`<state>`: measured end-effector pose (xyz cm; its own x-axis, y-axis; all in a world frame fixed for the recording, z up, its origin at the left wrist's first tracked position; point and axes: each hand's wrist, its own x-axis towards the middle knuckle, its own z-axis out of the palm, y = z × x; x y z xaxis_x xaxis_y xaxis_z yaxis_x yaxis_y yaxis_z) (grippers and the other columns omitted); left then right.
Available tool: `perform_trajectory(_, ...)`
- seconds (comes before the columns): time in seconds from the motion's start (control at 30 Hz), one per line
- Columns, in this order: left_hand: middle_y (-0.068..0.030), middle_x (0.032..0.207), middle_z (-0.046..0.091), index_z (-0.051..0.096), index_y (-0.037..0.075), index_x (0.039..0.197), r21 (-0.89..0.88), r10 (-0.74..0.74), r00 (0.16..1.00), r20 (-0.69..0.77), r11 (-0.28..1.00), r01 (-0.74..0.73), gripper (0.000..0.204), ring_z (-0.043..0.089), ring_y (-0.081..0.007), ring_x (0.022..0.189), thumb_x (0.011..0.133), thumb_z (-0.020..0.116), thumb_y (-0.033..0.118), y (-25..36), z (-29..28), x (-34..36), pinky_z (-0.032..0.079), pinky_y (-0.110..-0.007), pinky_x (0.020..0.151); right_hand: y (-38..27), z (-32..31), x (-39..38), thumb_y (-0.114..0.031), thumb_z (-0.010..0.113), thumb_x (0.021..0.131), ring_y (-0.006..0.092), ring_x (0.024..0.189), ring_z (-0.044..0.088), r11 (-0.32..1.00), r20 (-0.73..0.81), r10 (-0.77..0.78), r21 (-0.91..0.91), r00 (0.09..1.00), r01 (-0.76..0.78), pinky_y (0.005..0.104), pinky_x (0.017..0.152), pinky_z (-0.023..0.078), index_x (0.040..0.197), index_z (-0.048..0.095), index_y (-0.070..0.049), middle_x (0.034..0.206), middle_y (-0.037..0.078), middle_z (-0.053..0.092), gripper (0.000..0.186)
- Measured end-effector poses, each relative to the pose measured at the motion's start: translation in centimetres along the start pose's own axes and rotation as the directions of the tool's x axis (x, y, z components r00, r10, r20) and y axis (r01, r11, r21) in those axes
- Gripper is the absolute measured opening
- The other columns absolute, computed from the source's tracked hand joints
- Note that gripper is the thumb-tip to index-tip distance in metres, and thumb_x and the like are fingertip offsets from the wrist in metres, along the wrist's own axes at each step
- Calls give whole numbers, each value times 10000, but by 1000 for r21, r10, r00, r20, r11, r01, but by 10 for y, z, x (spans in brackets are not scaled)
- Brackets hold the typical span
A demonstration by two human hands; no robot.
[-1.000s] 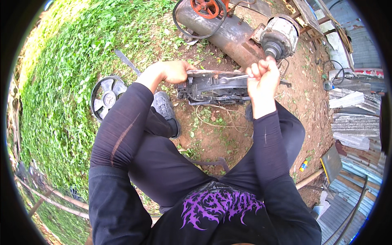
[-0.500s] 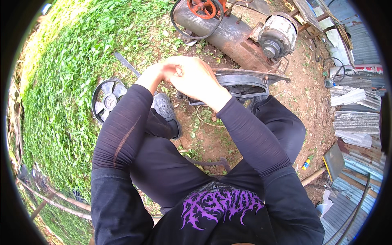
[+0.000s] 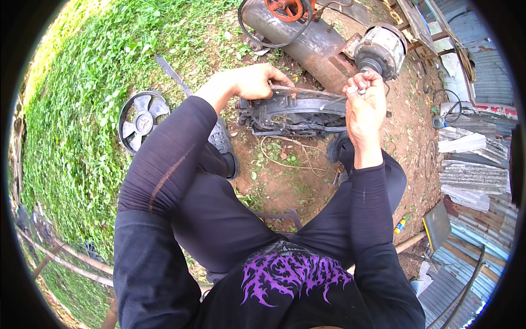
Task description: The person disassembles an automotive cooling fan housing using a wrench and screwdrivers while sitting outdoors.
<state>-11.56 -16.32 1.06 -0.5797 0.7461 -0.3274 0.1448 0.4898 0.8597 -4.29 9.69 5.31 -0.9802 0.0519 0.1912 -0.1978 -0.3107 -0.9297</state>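
The person sits with knees apart, and a black frame [image 3: 304,118] with a rusty upper edge lies crosswise on the ground just beyond and between the two feet. The left hand [image 3: 253,82] reaches over the left end of this upper edge, its thumb on the near side and its fingers bent over the top; whether they press firmly on the metal I cannot tell. The right hand [image 3: 367,112] is raised at the frame's other end, palm turned toward the person, fingers curled in toward the thumb; what they may be pinching is too small to make out. The left shoe [image 3: 221,141] rests near the frame's lower left corner, and the right shoe [image 3: 334,147] is close to its right end. A thin cord [image 3: 298,143] loops over the bare soil in front of the frame. To the left, a round fan [image 3: 143,122] with pale blades lies on the grass [image 3: 71,142], near a long flat blade [image 3: 171,73]. Beyond the frame lies a rusty cylindrical tank [image 3: 301,49], carrying a red wheel [image 3: 285,6] and a whitish motor [image 3: 382,49]. Corrugated sheets [image 3: 474,176] are heaped at the far right.
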Motion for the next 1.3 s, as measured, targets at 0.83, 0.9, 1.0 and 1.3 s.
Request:
perform_trajectory(0.83, -72, 1082, 742, 702, 145, 1311, -148, -46, 999, -3, 988, 45, 677, 653, -211, 994, 663, 587, -13, -16, 9, 17, 520, -364, 886, 57, 35, 14, -88, 487, 996, 137, 615, 435, 900, -421, 22, 404, 907, 165, 288, 561, 352, 1116, 445, -124, 753, 79, 550, 132)
perform_trajectory(0.9, -75, 1089, 742, 702, 150, 1312, -144, -71, 997, -7, 987, 69, 679, 655, -215, 993, 663, 584, -8, -13, 10, 18, 521, -363, 887, 48, 30, 18, -135, 435, 1005, 118, 570, 364, 876, -274, -56, 448, 960, 179, 286, 538, 310, 1097, 455, -124, 655, 13, 446, 95)
perform_trajectory(1.0, -31, 1041, 723, 679, 112, 1332, -130, -77, 997, 7, 989, 77, 703, 612, -153, 933, 651, 551, -5, -13, 9, 16, 495, -322, 847, 40, 35, 22, -100, 397, 944, 105, 502, 227, 913, -234, -52, 383, 971, 141, 309, 503, 250, 1027, 468, -116, 560, -30, 252, 110)
perform_trajectory(1.3, -14, 951, 702, 696, 115, 1307, -105, -121, 993, 0, 987, 120, 686, 583, -131, 834, 647, 544, 2, -10, 6, 21, 479, -307, 763, 55, 17, 39, -64, 400, 779, 113, 503, 167, 897, -8, -91, 433, 996, 86, 324, 499, 222, 813, 402, -122, 552, -26, 216, 67)
